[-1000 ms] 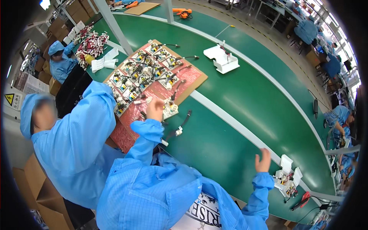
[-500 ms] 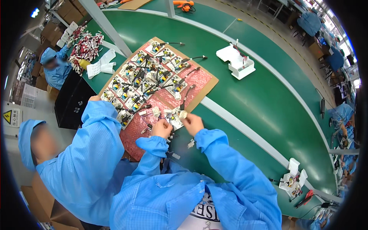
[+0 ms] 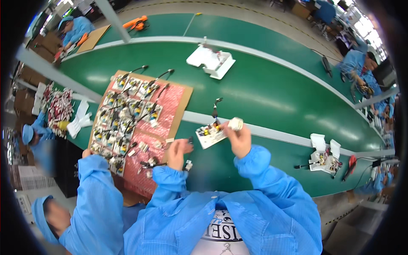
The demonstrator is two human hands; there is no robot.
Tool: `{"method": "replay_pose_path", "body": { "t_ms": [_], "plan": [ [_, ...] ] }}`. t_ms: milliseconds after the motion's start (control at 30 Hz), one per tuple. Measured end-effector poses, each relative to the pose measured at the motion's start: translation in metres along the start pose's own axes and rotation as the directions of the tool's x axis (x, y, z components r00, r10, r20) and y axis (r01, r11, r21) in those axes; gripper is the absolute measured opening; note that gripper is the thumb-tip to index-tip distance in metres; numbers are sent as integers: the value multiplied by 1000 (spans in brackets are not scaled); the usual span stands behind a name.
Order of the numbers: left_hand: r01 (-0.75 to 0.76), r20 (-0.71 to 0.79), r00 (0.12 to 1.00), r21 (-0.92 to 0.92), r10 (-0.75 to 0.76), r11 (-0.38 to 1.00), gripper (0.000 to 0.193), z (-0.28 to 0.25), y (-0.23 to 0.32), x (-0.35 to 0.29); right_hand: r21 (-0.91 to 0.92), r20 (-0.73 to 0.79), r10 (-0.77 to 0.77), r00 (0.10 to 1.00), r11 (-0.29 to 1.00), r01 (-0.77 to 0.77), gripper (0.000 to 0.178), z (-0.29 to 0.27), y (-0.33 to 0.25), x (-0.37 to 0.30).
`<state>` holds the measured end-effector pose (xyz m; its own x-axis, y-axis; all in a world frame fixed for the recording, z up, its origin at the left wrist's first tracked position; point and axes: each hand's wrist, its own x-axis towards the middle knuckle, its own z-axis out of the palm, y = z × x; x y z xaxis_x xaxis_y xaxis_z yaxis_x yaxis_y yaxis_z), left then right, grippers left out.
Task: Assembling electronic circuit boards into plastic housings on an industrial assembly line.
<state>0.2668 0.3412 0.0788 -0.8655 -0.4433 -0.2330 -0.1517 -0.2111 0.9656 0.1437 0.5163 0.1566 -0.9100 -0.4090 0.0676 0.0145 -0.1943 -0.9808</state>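
My right hand (image 3: 239, 140) is closed, gripping a circuit board (image 3: 211, 137) by its right side. A white coiled bundle (image 3: 235, 123) is in its fingers too. From the board's far edge rises a short black cable (image 3: 215, 109). To the left, my left hand (image 3: 177, 154) has its fingers curled. A dark piece (image 3: 190, 140) shows at its fingertips, and a small white connector (image 3: 188, 165) is beside it; blur hides how they are held. Left of that hand, several circuit boards (image 3: 111, 134) with black cables crowd pink bubble wrap (image 3: 173, 98) on a cardboard sheet (image 3: 185, 96).
A co-worker's hand (image 3: 87, 153) touches the cardboard's left edge. An opened white casing (image 3: 221, 68) sits on the green table (image 3: 272, 89) at the far side, another white casing with parts (image 3: 325, 159) at the right. Red-and-white wires (image 3: 59, 106) are heaped at the far left.
My view has swung to the right. The circuit board has come up off the bubble wrap in my right hand and moved right, and my hands are farther apart.
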Motion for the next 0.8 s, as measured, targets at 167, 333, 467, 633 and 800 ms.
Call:
{"method": "replay_pose_path", "body": {
  "t_ms": [167,333,467,633,800],
  "plan": [
    [586,588,803,-755,-92,293,67,82,7,6,-220,148,-67,987,970,99,17,4,19,-36],
    [600,599,787,-799,-150,-39,52,67,-20,22,-355,523,253,814,933,-61,37,-24,-14,0],
    [436,396,899,-855,-188,282,60,26,-7,36,-408,243,43,969,911,62,36,-92,3,110],
    [453,463,873,-886,153,98,74,16,16,38,-900,335,-245,910,203,386,64,-117,75,231],
    [416,468,875,-856,120,306,99,41,46,20,-844,475,51,878,-255,472,40,-125,108,253]
  ]
}}
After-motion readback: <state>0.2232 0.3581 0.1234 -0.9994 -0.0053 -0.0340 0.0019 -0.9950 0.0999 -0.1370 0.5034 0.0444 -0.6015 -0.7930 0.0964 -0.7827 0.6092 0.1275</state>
